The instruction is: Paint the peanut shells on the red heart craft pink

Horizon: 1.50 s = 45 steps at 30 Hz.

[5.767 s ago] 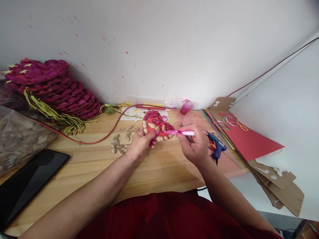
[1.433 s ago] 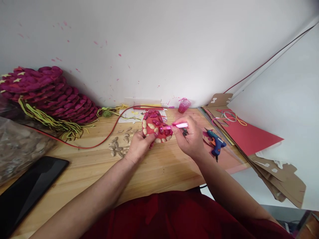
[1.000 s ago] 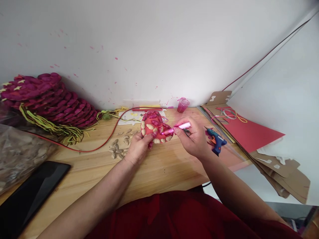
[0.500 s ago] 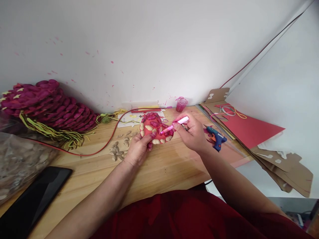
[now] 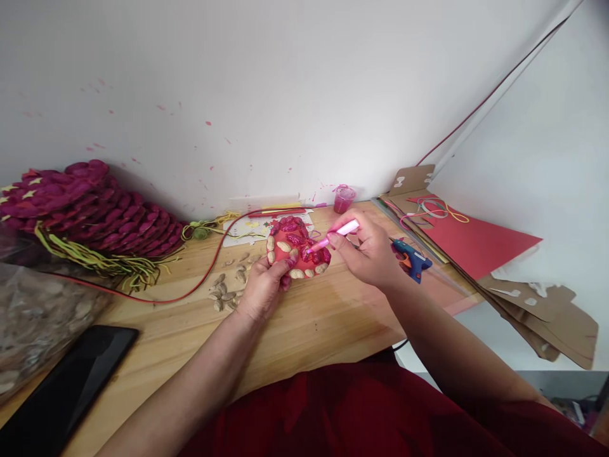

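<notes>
My left hand (image 5: 259,289) grips the lower edge of a red heart-shaped card (image 5: 295,247) studded with nut shells, some plain and some painted glittery pink. It holds the card tilted up off the wooden table (image 5: 304,324). My right hand (image 5: 371,251) pinches a pink brush (image 5: 335,233), whose tip touches a shell near the card's right side. Loose plain shells (image 5: 228,289) lie on the table just left of my left hand.
A small cup of pink paint (image 5: 342,198) stands by the wall. A blue glue gun (image 5: 412,259) lies right of my right hand. Red paper (image 5: 476,241) and cardboard (image 5: 542,311) are at the right. Stacked finished pink pieces (image 5: 90,209), a shell bag (image 5: 33,317), a black tablet (image 5: 66,387) and a red cable (image 5: 209,260) lie left.
The brush tip has moved a little left and up across the card's right side, and the handle has tilted more steeply. My left hand has kept hold of the card.
</notes>
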Each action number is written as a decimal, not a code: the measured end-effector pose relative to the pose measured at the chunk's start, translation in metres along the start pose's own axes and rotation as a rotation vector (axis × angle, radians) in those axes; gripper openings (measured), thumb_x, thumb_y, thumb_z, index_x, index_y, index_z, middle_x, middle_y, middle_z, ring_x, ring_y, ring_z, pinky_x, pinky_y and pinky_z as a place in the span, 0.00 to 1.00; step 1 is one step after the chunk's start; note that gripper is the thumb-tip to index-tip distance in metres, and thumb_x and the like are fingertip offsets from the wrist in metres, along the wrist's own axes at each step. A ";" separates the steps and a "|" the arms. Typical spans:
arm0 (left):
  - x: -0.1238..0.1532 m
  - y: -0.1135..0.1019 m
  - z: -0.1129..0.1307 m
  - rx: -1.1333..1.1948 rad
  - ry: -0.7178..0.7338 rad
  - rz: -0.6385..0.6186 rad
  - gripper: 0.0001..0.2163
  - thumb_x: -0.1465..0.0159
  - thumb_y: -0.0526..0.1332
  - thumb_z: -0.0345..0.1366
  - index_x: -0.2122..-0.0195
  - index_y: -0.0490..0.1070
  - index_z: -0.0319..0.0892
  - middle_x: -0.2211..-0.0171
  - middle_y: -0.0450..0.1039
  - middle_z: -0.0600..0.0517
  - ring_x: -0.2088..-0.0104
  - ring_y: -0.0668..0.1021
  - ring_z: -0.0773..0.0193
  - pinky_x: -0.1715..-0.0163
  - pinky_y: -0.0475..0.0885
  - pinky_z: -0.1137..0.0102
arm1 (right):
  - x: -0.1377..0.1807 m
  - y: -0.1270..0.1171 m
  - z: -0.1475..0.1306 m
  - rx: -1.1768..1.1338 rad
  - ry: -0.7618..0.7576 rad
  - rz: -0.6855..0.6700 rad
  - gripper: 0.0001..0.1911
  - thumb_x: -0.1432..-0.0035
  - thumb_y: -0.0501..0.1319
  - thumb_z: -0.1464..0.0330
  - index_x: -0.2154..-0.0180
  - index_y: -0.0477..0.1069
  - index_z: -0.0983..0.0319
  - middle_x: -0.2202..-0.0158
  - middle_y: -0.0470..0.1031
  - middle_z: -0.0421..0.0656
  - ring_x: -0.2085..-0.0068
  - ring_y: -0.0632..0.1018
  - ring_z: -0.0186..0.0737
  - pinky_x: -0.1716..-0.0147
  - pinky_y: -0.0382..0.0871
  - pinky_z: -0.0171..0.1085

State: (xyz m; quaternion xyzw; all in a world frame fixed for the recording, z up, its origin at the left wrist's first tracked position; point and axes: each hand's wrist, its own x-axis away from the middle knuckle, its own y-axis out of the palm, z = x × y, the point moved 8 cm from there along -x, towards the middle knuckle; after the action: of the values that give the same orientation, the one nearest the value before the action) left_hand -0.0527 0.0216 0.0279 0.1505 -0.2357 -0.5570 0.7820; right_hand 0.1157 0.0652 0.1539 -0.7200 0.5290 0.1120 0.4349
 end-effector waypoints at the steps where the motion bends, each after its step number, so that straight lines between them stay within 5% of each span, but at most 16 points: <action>1: 0.000 0.000 0.001 -0.013 0.009 -0.001 0.20 0.61 0.80 0.42 0.82 0.69 0.40 0.84 0.65 0.57 0.85 0.62 0.75 0.86 0.53 0.75 | 0.000 0.002 -0.001 0.007 -0.008 -0.021 0.03 0.35 0.63 0.67 0.62 0.70 0.57 0.67 0.76 0.40 0.66 0.76 0.39 0.64 0.68 0.40; 14: -0.002 -0.003 -0.001 -0.065 0.053 -0.029 0.18 0.56 0.79 0.40 0.82 0.69 0.41 0.84 0.65 0.56 0.84 0.62 0.74 0.85 0.52 0.73 | 0.001 -0.002 -0.008 0.081 -0.043 0.022 0.03 0.35 0.64 0.68 0.63 0.70 0.57 0.64 0.78 0.41 0.61 0.77 0.42 0.58 0.68 0.43; 45: 0.000 -0.002 0.001 -0.068 0.055 -0.056 0.18 0.58 0.80 0.41 0.80 0.71 0.40 0.82 0.68 0.56 0.83 0.64 0.73 0.82 0.57 0.74 | 0.001 -0.005 0.018 -0.136 0.109 0.075 0.06 0.34 0.63 0.62 0.62 0.69 0.56 0.69 0.74 0.39 0.69 0.74 0.38 0.71 0.67 0.37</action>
State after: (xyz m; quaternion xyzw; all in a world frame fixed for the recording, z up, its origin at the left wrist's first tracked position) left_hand -0.0548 0.0210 0.0281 0.1457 -0.1907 -0.5820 0.7769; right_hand 0.1260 0.0783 0.1456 -0.7326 0.5696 0.1246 0.3512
